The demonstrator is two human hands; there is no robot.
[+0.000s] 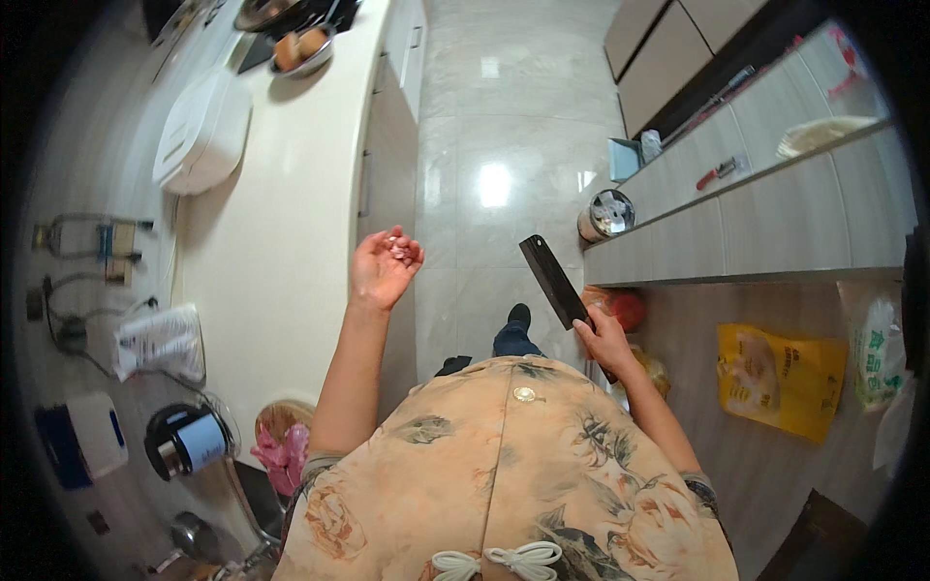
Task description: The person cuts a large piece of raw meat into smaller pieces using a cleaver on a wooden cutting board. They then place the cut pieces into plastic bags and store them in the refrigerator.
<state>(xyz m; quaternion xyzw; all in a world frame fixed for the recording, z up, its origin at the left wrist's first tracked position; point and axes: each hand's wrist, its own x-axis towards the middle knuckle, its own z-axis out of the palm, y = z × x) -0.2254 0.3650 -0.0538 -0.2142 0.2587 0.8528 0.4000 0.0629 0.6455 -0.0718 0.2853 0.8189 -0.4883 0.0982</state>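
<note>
My left hand (386, 267) is palm up beside the edge of the cream countertop (290, 240), its fingers curled around small pinkish-white pieces (397, 249) that I cannot identify. Over the floor, my right hand (607, 340) grips the handle of a dark-bladed cleaver (554, 285), whose blade points up and to the left in the view, with a small hole near its far corner.
On the counter stand a white appliance (207, 134), a metal bowl (305, 58) with brown pieces, and a pink plastic bag (282, 457). A clear-lidded container (607, 216) and a yellow bag (781, 381) are at right; a red-handled knife (718, 173) lies on the ledge.
</note>
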